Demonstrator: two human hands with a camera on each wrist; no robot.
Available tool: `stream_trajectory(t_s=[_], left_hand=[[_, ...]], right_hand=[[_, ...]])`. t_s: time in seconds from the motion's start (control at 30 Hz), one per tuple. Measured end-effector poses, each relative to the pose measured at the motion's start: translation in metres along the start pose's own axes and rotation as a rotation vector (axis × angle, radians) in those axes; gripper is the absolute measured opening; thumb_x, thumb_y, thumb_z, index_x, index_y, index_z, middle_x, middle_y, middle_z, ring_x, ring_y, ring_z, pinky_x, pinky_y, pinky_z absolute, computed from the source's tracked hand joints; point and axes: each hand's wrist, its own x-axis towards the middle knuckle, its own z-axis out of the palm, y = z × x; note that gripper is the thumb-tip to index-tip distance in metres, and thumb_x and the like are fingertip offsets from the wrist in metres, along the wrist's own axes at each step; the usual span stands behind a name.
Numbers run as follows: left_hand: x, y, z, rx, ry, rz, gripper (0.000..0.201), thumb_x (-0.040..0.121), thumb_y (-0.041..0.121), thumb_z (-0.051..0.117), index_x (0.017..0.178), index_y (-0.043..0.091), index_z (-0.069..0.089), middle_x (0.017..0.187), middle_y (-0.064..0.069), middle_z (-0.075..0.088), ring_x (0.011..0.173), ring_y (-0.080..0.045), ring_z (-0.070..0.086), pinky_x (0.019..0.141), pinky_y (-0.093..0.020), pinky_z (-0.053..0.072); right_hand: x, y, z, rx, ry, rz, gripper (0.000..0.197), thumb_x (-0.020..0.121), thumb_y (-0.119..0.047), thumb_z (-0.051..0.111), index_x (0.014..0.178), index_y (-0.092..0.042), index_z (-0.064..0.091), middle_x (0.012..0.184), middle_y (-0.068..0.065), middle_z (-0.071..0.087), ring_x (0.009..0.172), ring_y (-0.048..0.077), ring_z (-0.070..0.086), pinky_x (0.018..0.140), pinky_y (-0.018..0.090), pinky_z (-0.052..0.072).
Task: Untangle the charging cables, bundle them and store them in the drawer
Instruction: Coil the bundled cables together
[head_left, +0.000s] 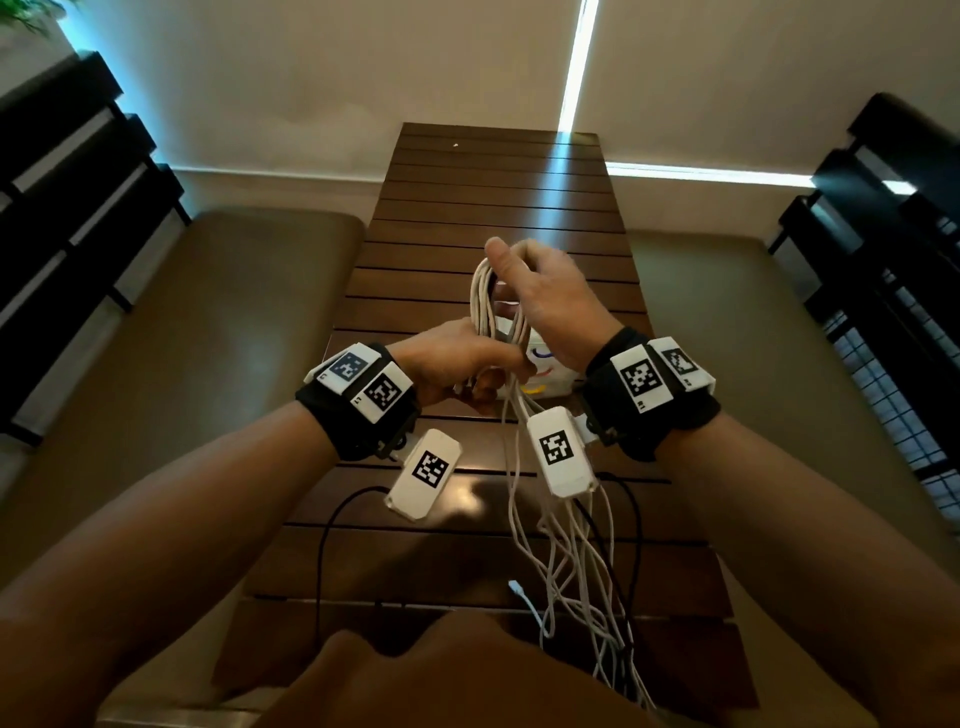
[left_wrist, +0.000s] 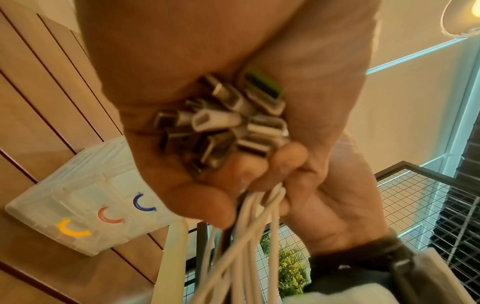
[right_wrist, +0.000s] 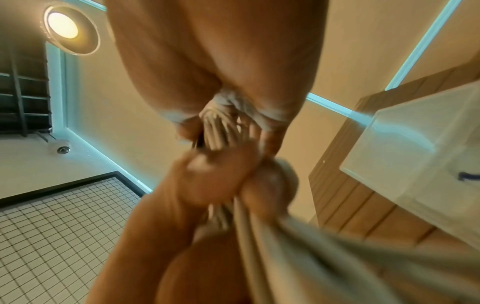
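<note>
The bench (head_left: 498, 208) is looking like dark, shiny wood slats. The cables (head_left: 571, 545) are looking like smooth white plastic with shiny metal plugs (left_wrist: 221, 123).

— What do I have on the head view here?

— A dark slatted table (head_left: 498, 208) runs away from me, up to a beige blind (head_left: 322, 78) with bright slits of daylight at its edges.

— And beside it?

— A tan bench (head_left: 208, 322) on either side, and black slatted frames (head_left: 72, 197) at the far left and right.

— Anything from the wrists?

— I see a round ceiling lamp (right_wrist: 68, 28), lit warm, a black-framed wire grid panel (right_wrist: 59, 222) and, through the mesh, a plant (left_wrist: 291, 267) with yellow-green leaves.
</note>
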Motion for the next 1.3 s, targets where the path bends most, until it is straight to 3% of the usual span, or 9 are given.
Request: stream_trajectory(t_s=[0.2,0.33,0.47,0.57,0.77,0.97,1.17,1.23,1.3], left_hand=[[-0.002,0.000,0.003,0.017,0.019,-0.035,0.016,0.084,0.004,0.064,0.069,0.006,0.056,0.048,-0.002,0.042,0.041,-0.013,0.044,0.049,-0.026,0.041],[-0.004,-0.005,-0.003,0.062,0.055,-0.094,0.016,0.082,0.004,0.067,0.068,0.009,0.059,0.049,-0.001,0.042,0.045,-0.015,0.041,0.051,-0.028,0.042],[-0.006,-0.003,-0.005,0.164,0.039,-0.148,0.015,0.082,0.010,0.071,0.091,0.000,0.064,0.046,0.002,0.045,0.044,-0.013,0.044,0.052,-0.029,0.046],[-0.008,0.003,-0.014,0.155,0.014,-0.152,0.032,0.085,0.013,0.068,0.112,-0.004,0.062,0.046,0.004,0.042,0.041,-0.012,0.039,0.048,-0.025,0.043],[-0.020,0.013,-0.032,0.040,-0.161,-0.158,0.032,0.087,0.037,0.062,0.068,0.011,0.058,0.045,0.003,0.037,0.040,-0.012,0.034,0.048,-0.023,0.042],[-0.019,0.016,-0.026,-0.365,-0.221,0.028,0.036,0.086,0.029,0.052,0.117,0.015,0.064,0.045,0.010,0.033,0.042,-0.006,0.034,0.052,-0.023,0.047],[-0.013,0.013,-0.017,-0.361,-0.112,-0.025,0.037,0.084,0.019,0.050,0.120,0.016,0.061,0.044,0.009,0.032,0.039,-0.005,0.032,0.050,-0.022,0.045],[-0.010,0.008,-0.012,-0.249,-0.143,-0.075,0.033,0.089,0.015,0.049,0.119,0.019,0.063,0.046,0.007,0.031,0.040,-0.007,0.031,0.050,-0.024,0.047],[-0.007,0.009,-0.011,-0.176,-0.170,-0.123,0.031,0.095,0.012,0.045,0.118,0.018,0.064,0.045,0.006,0.031,0.040,-0.008,0.031,0.050,-0.025,0.046]], right_hand=[[-0.007,0.001,-0.001,-0.061,-0.081,-0.156,0.021,0.100,-0.024,0.049,0.107,-0.009,0.061,0.096,0.021,0.067,0.086,0.031,0.068,0.079,0.039,0.058],[-0.005,0.003,-0.020,-0.424,-0.264,-0.188,0.032,0.093,-0.019,0.061,0.124,-0.011,0.055,0.097,-0.007,0.063,0.087,0.002,0.062,0.081,0.017,0.052],[-0.008,-0.005,-0.031,-0.480,-0.321,-0.201,0.009,0.095,-0.015,0.058,0.100,-0.012,0.064,0.086,0.001,0.064,0.072,0.006,0.063,0.067,0.015,0.050],[-0.011,-0.002,-0.035,-0.388,-0.301,-0.071,0.022,0.100,-0.021,0.051,0.080,-0.021,0.061,0.067,0.004,0.063,0.059,0.016,0.064,0.055,0.027,0.052],[-0.014,0.017,-0.038,-0.378,-0.430,0.107,0.031,0.101,-0.036,0.042,0.080,-0.016,0.051,0.059,-0.001,0.040,0.045,0.011,0.035,0.041,0.025,0.034],[-0.046,0.084,-0.027,-0.057,-0.355,0.283,0.033,0.098,-0.022,0.051,0.067,-0.018,0.046,0.051,-0.008,0.044,0.044,0.009,0.041,0.046,0.024,0.040],[-0.111,0.182,-0.043,-0.435,-0.420,0.503,0.029,0.089,-0.030,0.068,0.065,-0.018,0.057,0.056,-0.002,0.057,0.049,0.009,0.055,0.059,0.031,0.047],[-0.109,0.172,-0.063,-0.440,-0.517,0.593,0.014,0.083,-0.024,0.073,0.089,-0.016,0.063,0.075,-0.003,0.064,0.066,0.010,0.064,0.071,0.031,0.053],[-0.097,0.145,-0.083,-0.414,-0.510,0.606,0.066,0.075,-0.025,0.080,0.131,-0.021,0.047,0.113,-0.003,0.061,0.092,0.006,0.063,0.093,0.035,0.048]])
